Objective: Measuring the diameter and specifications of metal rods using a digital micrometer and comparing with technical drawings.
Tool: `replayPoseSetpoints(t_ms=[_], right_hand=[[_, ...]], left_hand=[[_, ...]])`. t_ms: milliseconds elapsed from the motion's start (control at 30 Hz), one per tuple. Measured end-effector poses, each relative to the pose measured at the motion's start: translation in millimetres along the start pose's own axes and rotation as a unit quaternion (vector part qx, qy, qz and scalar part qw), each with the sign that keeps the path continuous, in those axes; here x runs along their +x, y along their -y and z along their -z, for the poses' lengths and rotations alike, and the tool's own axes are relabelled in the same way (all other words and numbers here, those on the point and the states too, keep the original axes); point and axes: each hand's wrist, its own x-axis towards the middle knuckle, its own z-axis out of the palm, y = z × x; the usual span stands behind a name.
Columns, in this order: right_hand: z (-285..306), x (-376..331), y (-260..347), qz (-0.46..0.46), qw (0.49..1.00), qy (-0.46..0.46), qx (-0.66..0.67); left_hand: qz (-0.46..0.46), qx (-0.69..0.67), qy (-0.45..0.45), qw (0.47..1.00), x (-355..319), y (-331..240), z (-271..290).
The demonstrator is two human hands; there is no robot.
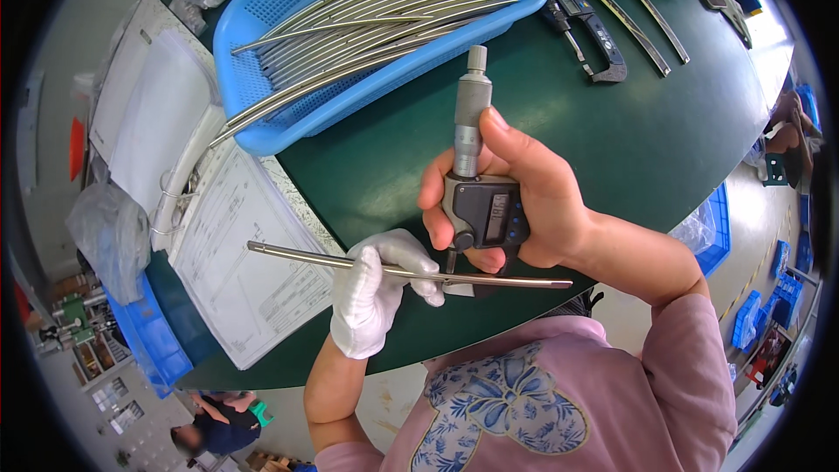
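Observation:
My left hand (377, 290), in a white glove, grips a thin metal rod (297, 254) that lies roughly level above the table's near edge. My bare right hand (533, 201) holds a digital micrometer (479, 201) upright, its grey thimble pointing up and its dark display body in my palm. The micrometer's lower jaw sits on the rod, just right of my gloved fingers. The rod's right end sticks out past the micrometer below my right wrist.
A blue plastic basket (262, 13) with several curved metal rods stands at the back of the green table (629, 140). A digital caliper (590, 31) and long curved strips lie back right. Drawings and a binder (232, 253) lie left. Another person stands on the floor below.

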Motion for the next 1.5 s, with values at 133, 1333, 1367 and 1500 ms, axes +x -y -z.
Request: replayPoseSetpoints(t_ms=[133, 1333, 1367, 1500], right_hand=[[-3.0, -0.8, 2.7, -0.004, 1.000, -0.003, -0.017], [-0.8, -1.9, 4.4, -0.035, 0.999, 0.010, 0.029], [0.9, -1.6, 4.7, -0.029, 0.999, 0.011, 0.028], [-0.2, -1.5, 2.2, -0.010, 0.999, 0.015, 0.047]], left_hand=[[0.004, 0.022, -0.010, 1.000, -1.8, -3.6, 0.2], [-0.040, -0.044, -0.021, 0.998, -2.7, -3.2, -2.6], [-0.030, -0.039, -0.015, 0.999, -1.6, -2.4, -3.7], [-0.013, -0.034, -0.010, 0.999, -3.3, -1.9, -7.8]])
